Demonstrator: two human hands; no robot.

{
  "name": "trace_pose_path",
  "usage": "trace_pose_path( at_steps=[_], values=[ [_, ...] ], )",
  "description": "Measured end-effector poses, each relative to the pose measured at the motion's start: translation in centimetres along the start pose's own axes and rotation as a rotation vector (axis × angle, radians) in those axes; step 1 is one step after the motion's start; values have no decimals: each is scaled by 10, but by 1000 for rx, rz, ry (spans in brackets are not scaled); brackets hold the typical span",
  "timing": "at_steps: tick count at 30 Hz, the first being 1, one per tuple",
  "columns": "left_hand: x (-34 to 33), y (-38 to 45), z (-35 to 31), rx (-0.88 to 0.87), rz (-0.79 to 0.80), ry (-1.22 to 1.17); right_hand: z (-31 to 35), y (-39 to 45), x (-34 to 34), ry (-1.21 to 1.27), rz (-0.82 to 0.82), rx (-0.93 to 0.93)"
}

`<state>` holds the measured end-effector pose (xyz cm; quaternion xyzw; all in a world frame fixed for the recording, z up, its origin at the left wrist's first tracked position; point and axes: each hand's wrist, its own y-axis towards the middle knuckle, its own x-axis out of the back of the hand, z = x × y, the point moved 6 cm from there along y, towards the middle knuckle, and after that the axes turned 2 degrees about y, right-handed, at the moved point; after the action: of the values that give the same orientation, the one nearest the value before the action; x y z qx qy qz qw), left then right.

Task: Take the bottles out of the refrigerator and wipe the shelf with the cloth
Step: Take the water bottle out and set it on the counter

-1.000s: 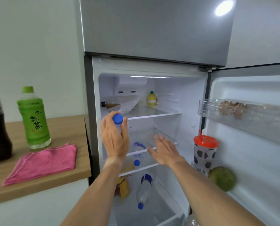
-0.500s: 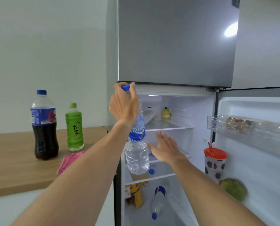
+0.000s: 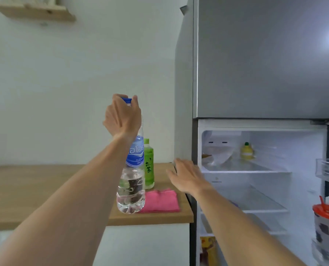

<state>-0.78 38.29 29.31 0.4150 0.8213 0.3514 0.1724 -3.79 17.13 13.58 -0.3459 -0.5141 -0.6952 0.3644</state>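
hanging from the left hand (image 3: 122,117), whose fingers are pinching its blue cap, the water bottle (image 3: 132,175) is looking full, heavy, smooth and likely slippery, so a grip round the body seems safer. the right hand (image 3: 186,177) is hovering spread and empty at its 3 o'clock, the pink cloth (image 3: 159,201) is lying on the counter (image 3: 44,189) beyond, and the refrigerator (image 3: 255,64) shelf (image 3: 246,170) is sitting farther right.

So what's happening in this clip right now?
A person is clearing out an open refrigerator. The left hand holds a clear plastic water bottle with a blue cap by its neck, in the air over the wooden counter. A green tea bottle stands there beside a folded pink cloth, which lies untouched. The right hand is open and empty near the fridge's edge. No wiping yet.
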Motion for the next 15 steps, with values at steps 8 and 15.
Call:
trace_pose_path(
  at_steps=[8,15],
  values=[
    [21,44,84,13,-62,188,27,21,-94,58,228,-33],
    [7,75,132,41,-106,245,10,29,-167,-18,439,-153]
  ],
)
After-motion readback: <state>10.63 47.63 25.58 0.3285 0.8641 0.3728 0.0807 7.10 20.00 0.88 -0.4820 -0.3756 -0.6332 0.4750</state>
